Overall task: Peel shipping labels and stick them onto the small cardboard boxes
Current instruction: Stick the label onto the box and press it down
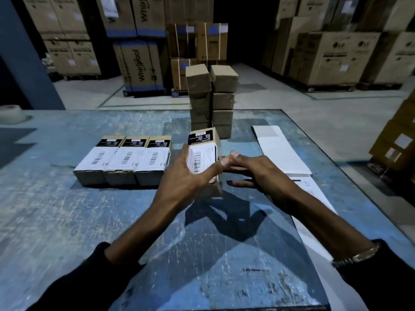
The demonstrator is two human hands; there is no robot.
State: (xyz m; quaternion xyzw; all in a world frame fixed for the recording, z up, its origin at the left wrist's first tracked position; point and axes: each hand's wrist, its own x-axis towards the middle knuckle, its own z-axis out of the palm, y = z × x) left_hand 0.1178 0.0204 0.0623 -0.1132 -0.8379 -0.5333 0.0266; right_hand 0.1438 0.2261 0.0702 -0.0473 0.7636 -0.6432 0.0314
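Box in hand, raised just above the desk at centre, top face tilted toward the camera. A white label lies on that face, below a black printed panel.

Left hand: grip round the box from the left, thumb on the upper left edge, fingers laid across the label's lower part. Right hand: fingers nearly straight, tips at the box's right edge beside the label; it holds nothing that can be seen.

Step, as judged: pressing down the label on box 4; sticking looks nearly done. Next move likely calls for a firm rub along the right edge, then setting the box at the right end of the row.

Row: 3 labelled boxes side by side, touching, left of the held box. Stack: plain boxes in 2 columns, behind the held box, apparently unlabelled. Label strip: white sheets running along the right side of the desk, near the right hand; the near part carries print.

Desk: blue, scratched, with a glass sheet over the middle and right. Tape roll at the far left edge.

Room: dim warehouse, pale floor, cartons on pallets at the back and right, more at left.
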